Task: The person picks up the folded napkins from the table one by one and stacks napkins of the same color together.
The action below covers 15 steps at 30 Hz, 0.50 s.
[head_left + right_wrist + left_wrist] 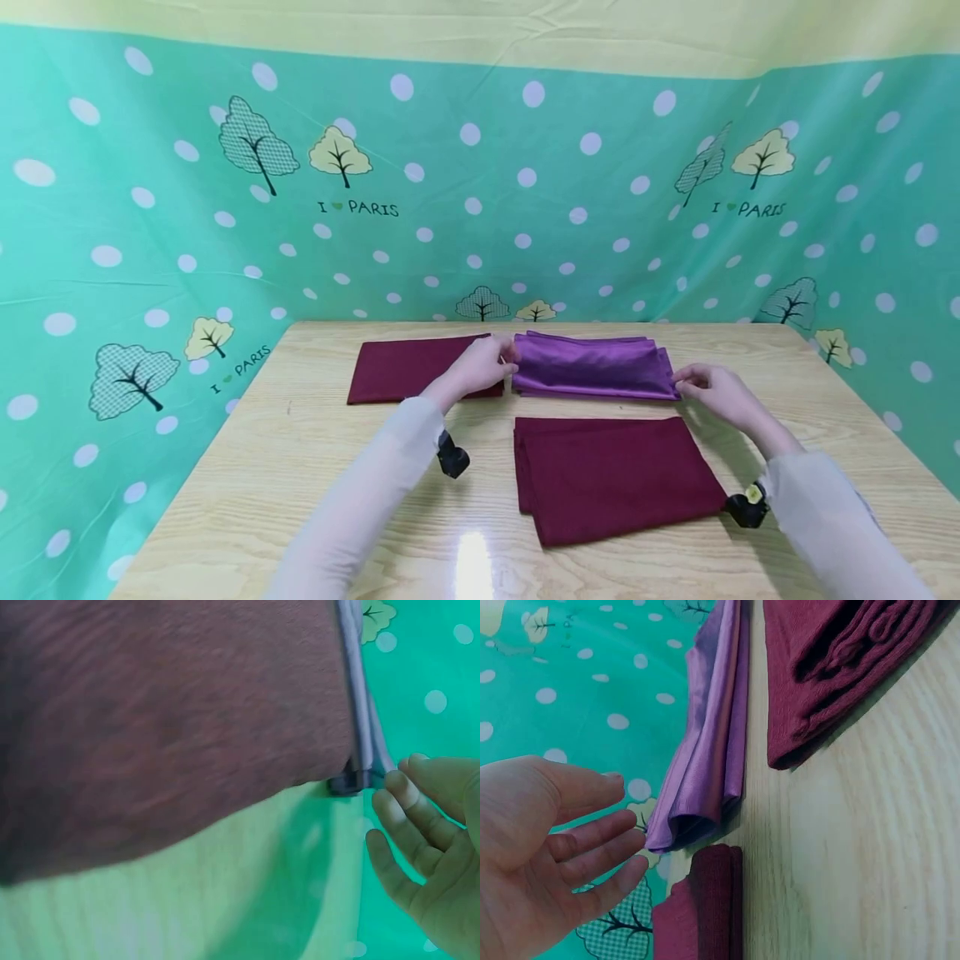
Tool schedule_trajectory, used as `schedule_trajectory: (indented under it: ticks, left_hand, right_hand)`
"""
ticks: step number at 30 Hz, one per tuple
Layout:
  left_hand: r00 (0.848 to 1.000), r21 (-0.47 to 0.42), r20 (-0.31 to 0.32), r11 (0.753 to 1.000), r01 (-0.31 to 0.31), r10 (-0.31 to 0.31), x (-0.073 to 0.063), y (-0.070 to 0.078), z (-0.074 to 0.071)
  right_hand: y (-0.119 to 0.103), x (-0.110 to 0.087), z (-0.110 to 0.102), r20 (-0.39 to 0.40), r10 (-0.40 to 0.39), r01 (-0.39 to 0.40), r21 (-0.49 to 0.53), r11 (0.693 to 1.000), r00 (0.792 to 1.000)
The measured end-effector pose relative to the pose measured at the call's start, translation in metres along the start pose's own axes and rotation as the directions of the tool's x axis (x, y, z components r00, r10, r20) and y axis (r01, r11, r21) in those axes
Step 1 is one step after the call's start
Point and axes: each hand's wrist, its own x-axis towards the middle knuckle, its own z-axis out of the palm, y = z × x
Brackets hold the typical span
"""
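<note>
A shiny purple cloth (592,365), folded into a long strip, lies at the back of the table. By its left end is my left hand (483,365), over the right part of a folded dark red cloth (416,367). In the left wrist view that hand (562,851) has loosely bent fingers with nothing between them, beside the folded purple layers (705,742). My right hand (716,390) is at the purple cloth's right end. Its relaxed fingertips (397,787) are right at the cloth's edge in the right wrist view, not curled round it.
A larger folded dark red cloth (615,479) lies in front of the purple one, between my forearms. The wooden table (300,492) ends at the back and sides against a green dotted curtain (525,200) printed with trees.
</note>
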Motion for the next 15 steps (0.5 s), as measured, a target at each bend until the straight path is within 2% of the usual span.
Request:
schedule_trajectory:
  ticks: [8, 15]
  left_hand:
    - [0.997, 0.01, 0.052, 0.998, -0.058, 0.057, -0.014, 0.002, 0.005]
    - [0.991, 0.028, 0.092, 0.994, -0.105, 0.102, -0.027, 0.004, 0.012]
  right_hand:
    - [0.004, -0.009, 0.006, 0.012, -0.009, 0.009, 0.004, 1.0, 1.0]
    - [0.0, -0.015, 0.009, 0.059, -0.03, 0.029, 0.014, 0.999, 0.998]
